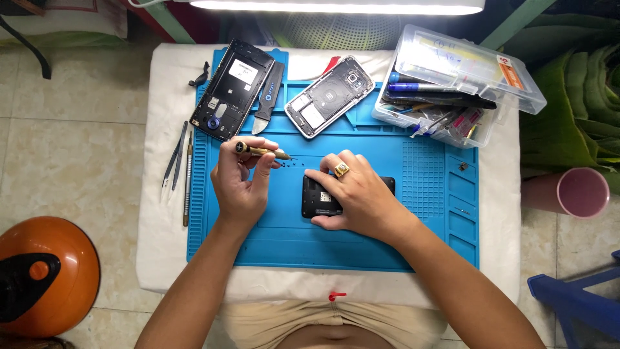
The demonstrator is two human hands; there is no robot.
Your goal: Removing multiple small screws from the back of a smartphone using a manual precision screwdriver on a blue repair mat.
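My left hand grips a small gold-handled screwdriver, its tip pointing right over the blue work mat. A row of tiny dark screws lies on the mat just past the tip. My right hand, with a gold ring, presses flat on a black phone part lying in the mat's middle; the hand hides most of it. At the back of the mat lie a black phone frame and an opened phone with its insides showing.
A clear plastic box of tools stands open at the back right. A flat pry tool lies between the two phones. Tweezers and a thin tool rest on the white cloth at left. A pink cup and an orange helmet flank the table.
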